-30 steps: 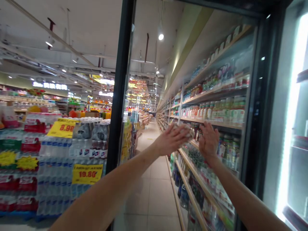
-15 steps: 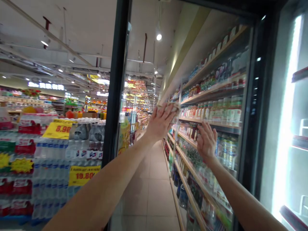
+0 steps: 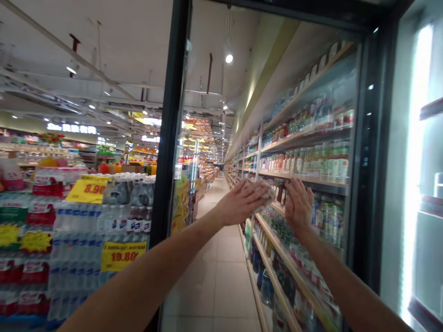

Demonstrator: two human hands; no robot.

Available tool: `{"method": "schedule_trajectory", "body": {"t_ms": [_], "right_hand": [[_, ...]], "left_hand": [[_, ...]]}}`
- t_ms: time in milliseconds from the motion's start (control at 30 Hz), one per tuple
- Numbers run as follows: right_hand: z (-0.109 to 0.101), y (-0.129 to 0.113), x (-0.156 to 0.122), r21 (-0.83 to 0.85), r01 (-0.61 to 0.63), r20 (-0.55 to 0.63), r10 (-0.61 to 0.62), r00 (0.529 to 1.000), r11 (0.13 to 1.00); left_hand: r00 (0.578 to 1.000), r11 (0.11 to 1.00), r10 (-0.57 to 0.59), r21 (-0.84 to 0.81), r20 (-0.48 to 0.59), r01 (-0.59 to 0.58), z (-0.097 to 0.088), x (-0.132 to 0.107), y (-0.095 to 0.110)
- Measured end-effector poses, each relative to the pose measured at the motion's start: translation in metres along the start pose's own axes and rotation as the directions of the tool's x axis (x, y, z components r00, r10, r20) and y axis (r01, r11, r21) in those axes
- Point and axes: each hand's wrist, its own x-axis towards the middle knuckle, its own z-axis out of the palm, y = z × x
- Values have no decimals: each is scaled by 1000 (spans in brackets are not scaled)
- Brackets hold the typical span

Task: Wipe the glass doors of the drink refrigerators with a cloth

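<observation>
My left hand [image 3: 240,203] presses a crumpled, light-coloured cloth [image 3: 266,190] against the glass door [image 3: 221,272]. Its fingers lie across the cloth, which bulges out beyond the fingertips. To the right, my right hand [image 3: 299,205] is raised at the same pane with fingers stretched out and nothing in it. The palm seems to rest on the glass, though contact is hard to make out. A black door frame [image 3: 168,129] borders the pane, and drink shelves show in the glass.
On the left, stacked packs of bottled drinks [image 3: 74,240] carry yellow price signs [image 3: 122,256]. At the right edge stands a lit cooler interior with a bright light strip [image 3: 415,161] and shelf edges [image 3: 431,108]. Ceiling lights [image 3: 229,58] hang above.
My left hand has slid the cloth down and to the right across the glass, turning to point more sideways. My right hand has stayed almost in place. The view has shifted slightly.
</observation>
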Motion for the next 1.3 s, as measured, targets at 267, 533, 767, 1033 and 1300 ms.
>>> {"method": "schedule_trajectory", "body": {"t_ms": [267,533,767,1033,1300], "right_hand": [[1,2,-1,-17,-21,-9,21,1000,1000],[-7,-50,28,369,-39,-119,88,989,929],[25,-139,60,222,-83,142,52,989,971],[4,-58,63,50,-10,81,6,997,999],[5,-3,49,-10,-286,-73,285,956,958]], "left_hand": [[983,982,-185,30,-18,185,-2,-12,7],[939,939,-343,11,-25,343,1,8,14],[857,890,-455,-107,-241,443,-8,-46,13],[822,856,-496,4,-280,517,-5,-54,19],[827,835,-522,69,-209,545,-2,-50,18]]}}
